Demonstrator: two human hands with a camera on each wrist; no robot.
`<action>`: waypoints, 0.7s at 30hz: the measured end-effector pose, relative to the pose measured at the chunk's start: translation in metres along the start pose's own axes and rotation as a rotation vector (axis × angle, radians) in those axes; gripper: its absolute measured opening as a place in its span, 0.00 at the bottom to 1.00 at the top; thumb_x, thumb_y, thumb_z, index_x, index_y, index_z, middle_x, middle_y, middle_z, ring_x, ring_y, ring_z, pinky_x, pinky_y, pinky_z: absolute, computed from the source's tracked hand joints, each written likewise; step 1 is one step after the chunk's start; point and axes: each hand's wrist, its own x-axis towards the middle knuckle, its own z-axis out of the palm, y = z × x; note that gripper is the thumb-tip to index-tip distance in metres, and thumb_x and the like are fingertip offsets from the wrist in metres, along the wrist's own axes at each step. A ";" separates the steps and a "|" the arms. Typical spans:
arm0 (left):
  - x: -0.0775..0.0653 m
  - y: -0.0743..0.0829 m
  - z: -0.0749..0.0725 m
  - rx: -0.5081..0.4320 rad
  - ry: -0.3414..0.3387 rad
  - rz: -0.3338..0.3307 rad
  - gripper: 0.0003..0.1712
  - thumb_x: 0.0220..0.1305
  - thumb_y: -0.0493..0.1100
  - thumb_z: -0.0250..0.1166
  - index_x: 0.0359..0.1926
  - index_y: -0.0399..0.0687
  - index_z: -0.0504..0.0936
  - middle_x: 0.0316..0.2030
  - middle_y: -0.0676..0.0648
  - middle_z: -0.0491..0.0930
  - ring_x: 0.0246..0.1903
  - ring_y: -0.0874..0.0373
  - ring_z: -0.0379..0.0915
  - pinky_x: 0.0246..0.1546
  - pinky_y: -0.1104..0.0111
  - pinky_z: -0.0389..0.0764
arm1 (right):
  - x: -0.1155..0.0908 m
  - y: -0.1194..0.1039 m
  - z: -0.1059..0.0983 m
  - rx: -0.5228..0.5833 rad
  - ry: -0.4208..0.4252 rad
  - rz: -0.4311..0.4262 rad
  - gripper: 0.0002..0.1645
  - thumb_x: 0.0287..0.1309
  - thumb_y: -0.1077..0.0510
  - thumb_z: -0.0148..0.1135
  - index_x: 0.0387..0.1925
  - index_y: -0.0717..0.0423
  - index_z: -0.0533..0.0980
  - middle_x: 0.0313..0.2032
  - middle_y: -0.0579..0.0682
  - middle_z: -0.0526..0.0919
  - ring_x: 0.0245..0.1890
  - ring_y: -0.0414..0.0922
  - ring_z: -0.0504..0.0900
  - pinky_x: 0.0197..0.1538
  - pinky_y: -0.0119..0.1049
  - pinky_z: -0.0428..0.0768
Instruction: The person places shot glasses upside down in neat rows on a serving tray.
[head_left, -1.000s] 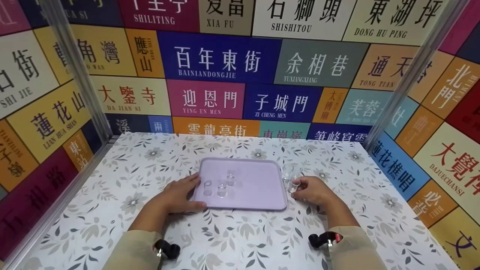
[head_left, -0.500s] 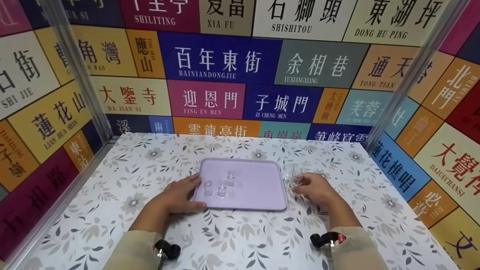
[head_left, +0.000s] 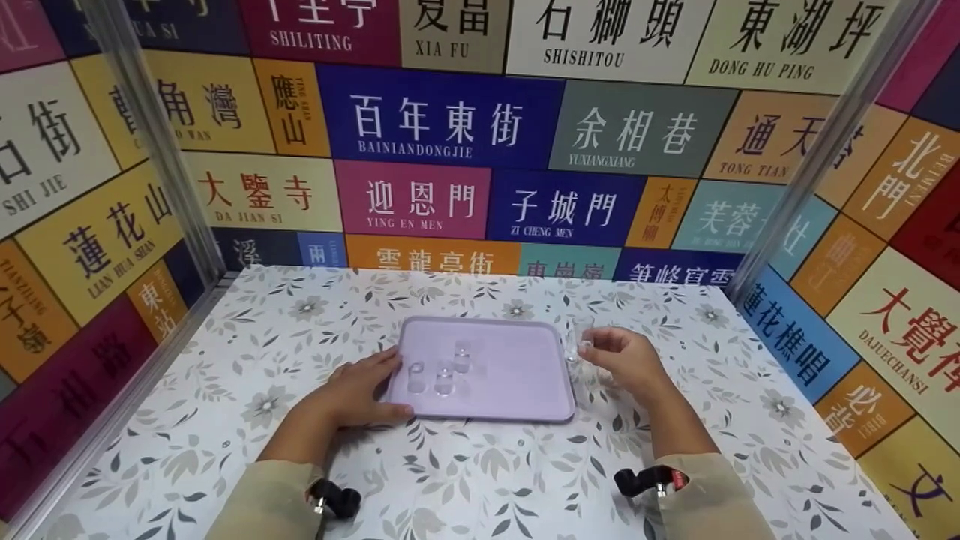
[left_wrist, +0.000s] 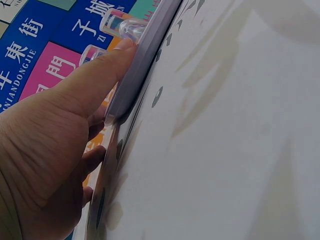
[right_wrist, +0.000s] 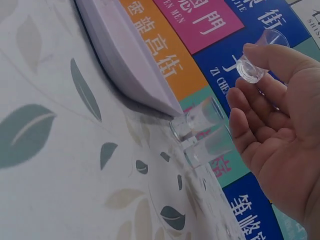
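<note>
A lilac tray [head_left: 517,375] lies on the table. Three small clear shot glasses stand on its left half: a left one [head_left: 416,377], a middle one [head_left: 444,381] and a farther one [head_left: 462,357]. My left hand [head_left: 360,390] rests against the tray's near-left corner, thumb [left_wrist: 107,67] laid along the rim and fingers by the left side. Just past the tray's right edge, my right hand [head_left: 626,360] pinches a clear shot glass [right_wrist: 251,70] between thumb and forefinger, its other fingers loosely curled. Two more shot glasses [right_wrist: 202,120] stand beside the tray, partly hard to make out in the head view.
A white cloth with a leaf pattern covers the table [head_left: 480,480]. Panels with coloured street-name signs [head_left: 442,112] rise at the back and both sides. Each sleeve carries a black wrist mount [head_left: 341,499].
My right hand has moved up and slightly away from me along the tray's right edge with the pinched shot glass, which now tilts. The left hand and the tray have stayed put.
</note>
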 end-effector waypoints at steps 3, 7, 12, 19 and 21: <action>0.000 0.000 0.001 0.002 -0.002 -0.005 0.65 0.55 0.81 0.70 0.86 0.63 0.56 0.88 0.59 0.46 0.86 0.39 0.45 0.85 0.34 0.45 | 0.000 -0.005 0.003 0.058 0.021 -0.012 0.32 0.63 0.49 0.79 0.63 0.60 0.81 0.51 0.46 0.90 0.50 0.36 0.88 0.53 0.28 0.88; 0.001 0.000 0.001 -0.003 -0.006 -0.014 0.65 0.55 0.81 0.70 0.86 0.64 0.55 0.88 0.59 0.45 0.86 0.38 0.44 0.84 0.32 0.44 | 0.002 -0.012 0.009 0.077 0.067 -0.054 0.33 0.62 0.47 0.79 0.63 0.58 0.82 0.50 0.45 0.89 0.50 0.35 0.87 0.53 0.26 0.88; 0.000 0.000 0.000 -0.017 -0.012 -0.030 0.66 0.54 0.81 0.71 0.86 0.66 0.55 0.88 0.60 0.45 0.86 0.35 0.42 0.83 0.31 0.44 | 0.005 -0.020 0.024 0.118 0.114 -0.095 0.30 0.61 0.49 0.80 0.60 0.59 0.84 0.42 0.43 0.87 0.46 0.38 0.86 0.49 0.25 0.87; -0.001 0.001 0.000 -0.021 -0.005 -0.023 0.66 0.54 0.80 0.72 0.86 0.66 0.55 0.88 0.61 0.45 0.86 0.36 0.42 0.83 0.31 0.44 | 0.012 -0.035 0.052 0.164 0.118 -0.089 0.25 0.62 0.52 0.79 0.58 0.56 0.85 0.46 0.48 0.88 0.48 0.42 0.86 0.50 0.26 0.88; 0.000 0.001 0.000 -0.022 -0.007 -0.018 0.66 0.54 0.80 0.72 0.86 0.66 0.55 0.88 0.60 0.45 0.86 0.36 0.42 0.83 0.31 0.44 | 0.014 -0.039 0.059 0.174 0.123 -0.084 0.24 0.62 0.51 0.79 0.57 0.54 0.86 0.49 0.50 0.89 0.50 0.42 0.86 0.51 0.27 0.89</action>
